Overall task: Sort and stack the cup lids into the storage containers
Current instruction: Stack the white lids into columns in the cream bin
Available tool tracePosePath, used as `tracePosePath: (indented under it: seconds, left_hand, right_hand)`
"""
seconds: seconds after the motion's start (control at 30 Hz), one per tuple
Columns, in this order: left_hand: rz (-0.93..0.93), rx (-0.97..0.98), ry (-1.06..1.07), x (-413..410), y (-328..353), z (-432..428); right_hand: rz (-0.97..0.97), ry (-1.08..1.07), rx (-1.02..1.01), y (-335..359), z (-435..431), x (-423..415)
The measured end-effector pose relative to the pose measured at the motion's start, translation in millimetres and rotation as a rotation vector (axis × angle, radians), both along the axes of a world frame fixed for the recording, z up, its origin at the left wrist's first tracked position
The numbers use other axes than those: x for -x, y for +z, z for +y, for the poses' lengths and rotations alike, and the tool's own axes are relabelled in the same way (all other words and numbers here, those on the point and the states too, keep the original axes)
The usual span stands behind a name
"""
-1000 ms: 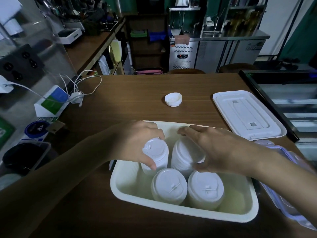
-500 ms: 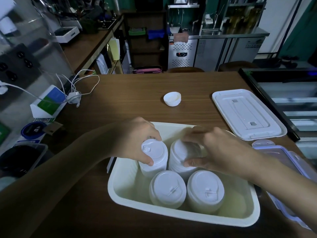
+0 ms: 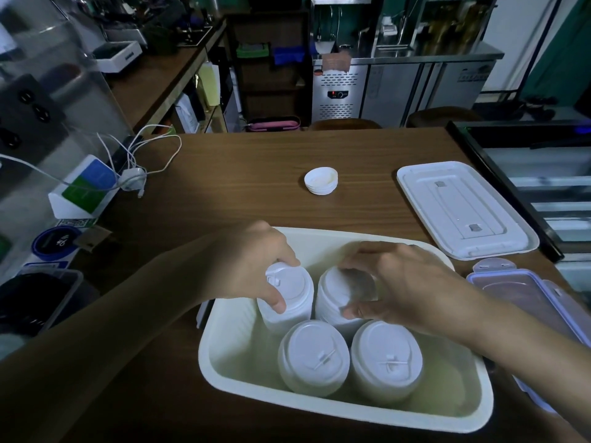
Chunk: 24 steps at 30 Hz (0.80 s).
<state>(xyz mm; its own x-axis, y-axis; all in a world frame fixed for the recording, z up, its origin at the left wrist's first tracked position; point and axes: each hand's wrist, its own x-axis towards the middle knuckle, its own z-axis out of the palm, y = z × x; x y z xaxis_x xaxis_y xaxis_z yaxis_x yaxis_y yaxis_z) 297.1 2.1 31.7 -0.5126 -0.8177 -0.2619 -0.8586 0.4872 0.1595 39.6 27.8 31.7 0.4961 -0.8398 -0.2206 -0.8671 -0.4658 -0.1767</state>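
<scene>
A cream storage bin (image 3: 479, 410) sits on the wooden table in front of me and holds several upright stacks of white cup lids. My left hand (image 3: 252, 266) grips the top of the back-left stack (image 3: 289, 302), fingers behind it and thumb in front. My right hand (image 3: 403, 282) curls round the top of the back-right stack (image 3: 335, 302). Two more stacks stand at the front, one on the left (image 3: 313, 356) and one on the right (image 3: 387, 361). A small pile of lids (image 3: 320, 180) lies on the table farther away.
The bin's white cover (image 3: 463, 206) lies flat at the right. A clear container with a purple-edged lid (image 3: 524, 298) sits at the near right, partly under my right arm. White cables and a charger (image 3: 134, 177) lie at the left, near a dark tub (image 3: 38, 298).
My right hand went from resting flat over the back-right stack to curling its fingers and thumb round it. My left hand kept its hold on the back-left stack.
</scene>
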Motion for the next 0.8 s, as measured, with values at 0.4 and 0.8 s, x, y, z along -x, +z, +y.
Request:
tracePosePath:
  seconds: [0.4,0.8]
  left_hand:
    - [0.261,0.091,-0.083,-6,29,-18]
    - [0.515,0.107,0.236,-6,-25,-149]
  right_hand:
    - [-0.253,0.13,0.337,21,-13,15]
    - [-0.448,-0.127,0.066,-28,-166,23]
